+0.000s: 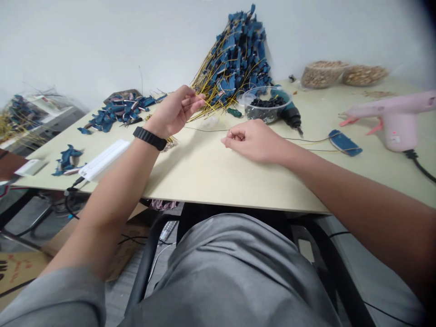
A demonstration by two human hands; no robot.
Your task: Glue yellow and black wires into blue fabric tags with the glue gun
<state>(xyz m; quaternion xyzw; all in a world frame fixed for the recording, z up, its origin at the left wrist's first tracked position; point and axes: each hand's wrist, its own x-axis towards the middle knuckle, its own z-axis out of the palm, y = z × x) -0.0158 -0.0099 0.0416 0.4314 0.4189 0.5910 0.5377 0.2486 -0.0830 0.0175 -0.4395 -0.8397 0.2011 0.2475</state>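
My left hand [177,109], with a black band on the wrist, is raised over the table at the left of the blue heap. Its thumb and fingers are pinched on a thin yellow cord [208,105] beside the heap's other strands. My right hand [254,141] is low over the tabletop, fingers curled and thumb against forefinger; what is in the pinch is too small to tell. A thin dark cord [206,130] meets its fingers from the left. Beyond my right forearm lies a flat blue piece [345,143] with thin cords running to it.
A tall heap of blue pieces [238,54] with yellow cords leans on the wall. Near it are a tub of black bits [267,106] and a power drill [291,113]. A pink glue gun [395,118] stands right. More blue pieces [116,111] and a white box [104,159] lie left.
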